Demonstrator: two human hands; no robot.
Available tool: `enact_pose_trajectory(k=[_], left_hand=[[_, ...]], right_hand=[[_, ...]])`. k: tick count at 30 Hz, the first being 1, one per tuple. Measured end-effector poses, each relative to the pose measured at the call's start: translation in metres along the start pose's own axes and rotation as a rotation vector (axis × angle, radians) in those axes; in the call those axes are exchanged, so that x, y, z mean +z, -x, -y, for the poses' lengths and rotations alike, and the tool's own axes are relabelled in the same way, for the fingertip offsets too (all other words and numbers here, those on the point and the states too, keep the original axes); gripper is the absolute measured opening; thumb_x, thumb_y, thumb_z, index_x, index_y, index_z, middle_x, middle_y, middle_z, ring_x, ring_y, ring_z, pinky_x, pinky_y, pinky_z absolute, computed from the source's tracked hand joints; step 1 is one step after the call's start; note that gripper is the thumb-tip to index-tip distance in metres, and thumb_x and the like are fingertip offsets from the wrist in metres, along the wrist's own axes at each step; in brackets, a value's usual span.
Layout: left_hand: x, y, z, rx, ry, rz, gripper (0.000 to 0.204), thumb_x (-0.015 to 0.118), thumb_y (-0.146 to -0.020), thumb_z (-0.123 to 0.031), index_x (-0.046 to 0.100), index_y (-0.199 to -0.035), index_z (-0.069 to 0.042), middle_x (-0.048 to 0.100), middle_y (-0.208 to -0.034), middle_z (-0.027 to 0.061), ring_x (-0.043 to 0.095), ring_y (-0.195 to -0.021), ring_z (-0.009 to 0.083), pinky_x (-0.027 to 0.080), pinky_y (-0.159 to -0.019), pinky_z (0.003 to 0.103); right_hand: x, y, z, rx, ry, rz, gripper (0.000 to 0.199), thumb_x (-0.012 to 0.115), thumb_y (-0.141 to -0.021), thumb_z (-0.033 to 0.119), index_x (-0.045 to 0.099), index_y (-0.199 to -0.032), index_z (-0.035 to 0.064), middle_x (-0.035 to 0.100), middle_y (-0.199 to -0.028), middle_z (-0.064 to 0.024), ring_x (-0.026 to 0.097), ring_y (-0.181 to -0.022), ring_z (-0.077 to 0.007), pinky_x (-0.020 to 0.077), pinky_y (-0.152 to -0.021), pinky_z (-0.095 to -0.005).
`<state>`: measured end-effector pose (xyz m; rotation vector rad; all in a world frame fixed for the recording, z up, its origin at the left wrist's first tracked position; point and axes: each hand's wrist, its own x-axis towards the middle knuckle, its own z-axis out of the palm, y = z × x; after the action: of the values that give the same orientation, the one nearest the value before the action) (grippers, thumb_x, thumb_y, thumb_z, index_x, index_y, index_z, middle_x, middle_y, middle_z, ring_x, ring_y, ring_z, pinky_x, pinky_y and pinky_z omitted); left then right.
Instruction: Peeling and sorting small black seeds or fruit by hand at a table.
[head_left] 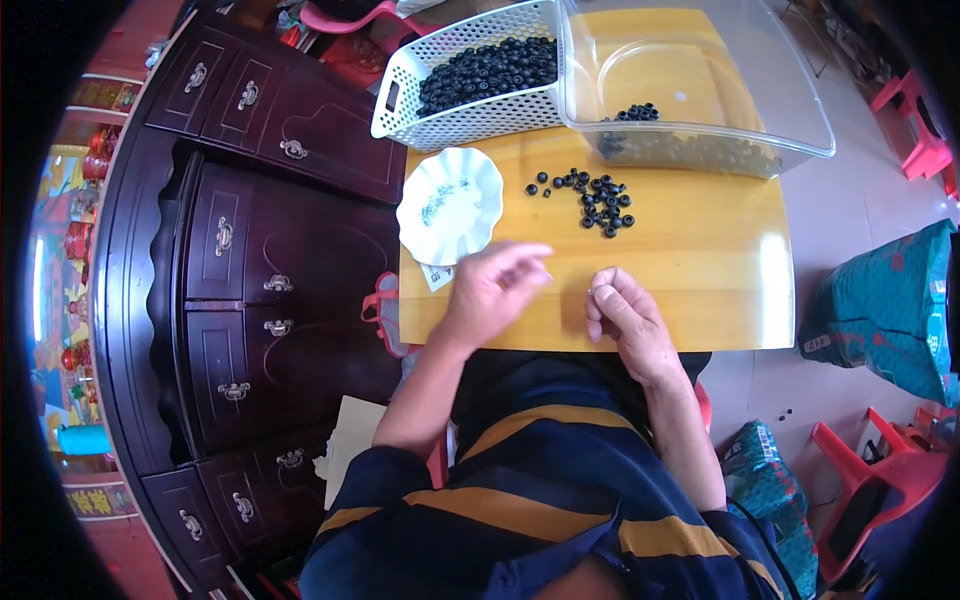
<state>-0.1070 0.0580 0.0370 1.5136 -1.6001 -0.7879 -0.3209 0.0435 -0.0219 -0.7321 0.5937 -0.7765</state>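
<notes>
My right hand point(630, 325) is above the table's near edge, with thumb and forefinger pinched on a tiny shiny metal piece point(592, 291) too small to name. To its left, my left hand point(497, 290) hovers with its fingers loosely apart, and nothing shows in them. Just beyond that hand sits a white scalloped dish point(470, 215), with small shiny pieces point(440, 203) scattered inside. A loose group of black, round parts with central holes point(606, 205) lies farther out on the yellow wooden table point(700, 250).
A white perforated basket point(480, 128) full of black parts stands at the back. Beside it, a clear plastic bin point(800, 150) holds a few more. Dark wooden drawers point(240, 290) border the left side. Teal bags point(885, 310) and red stools point(880, 470) are at the right.
</notes>
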Motion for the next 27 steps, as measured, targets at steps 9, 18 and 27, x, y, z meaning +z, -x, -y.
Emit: enact_pose_trajectory(k=[9, 18, 27], left_hand=[[0.034, 0.004, -0.027, 0.158, 0.062, 0.092, 0.018, 0.073, -0.083, 0.004, 0.073, -0.100, -0.001, 0.069, -0.083, 0.0081, 0.065, -0.074, 0.0156, 0.050, -0.066, 0.027], [0.029, -0.002, -0.022, 0.076, 0.127, 0.020, 0.007, 0.069, -0.091, -0.001, 0.068, -0.097, 0.002, 0.067, -0.088, 0.0036, 0.061, -0.076, 0.0074, 0.048, -0.069, 0.022], [0.033, -0.012, -0.035, 0.251, -0.051, 0.026, 0.008, 0.070, -0.088, 0.002, 0.069, -0.095, 0.002, 0.068, -0.087, 0.0089, 0.067, -0.074, 0.0145, 0.053, -0.064, 0.026]], right_hand=[[0.002, 0.003, 0.006, 0.030, -0.091, 0.053, 0.020, 0.057, -0.104, 0.029, 0.058, -0.108, 0.0085, 0.057, -0.086, 0.0012, 0.054, -0.072, -0.0080, 0.0451, -0.068, -0.0211], [0.001, 0.000, 0.003, -0.037, -0.210, -0.134, 0.024, 0.059, -0.104, 0.022, 0.065, -0.119, 0.0043, 0.063, -0.093, -0.0001, 0.056, -0.075, -0.0082, 0.0471, -0.069, -0.0218], [-0.004, -0.001, 0.004, -0.055, -0.419, -0.082, 0.027, 0.060, -0.102, 0.021, 0.062, -0.123, 0.0031, 0.066, -0.101, -0.0045, 0.062, -0.080, -0.0114, 0.0555, -0.078, -0.0276]])
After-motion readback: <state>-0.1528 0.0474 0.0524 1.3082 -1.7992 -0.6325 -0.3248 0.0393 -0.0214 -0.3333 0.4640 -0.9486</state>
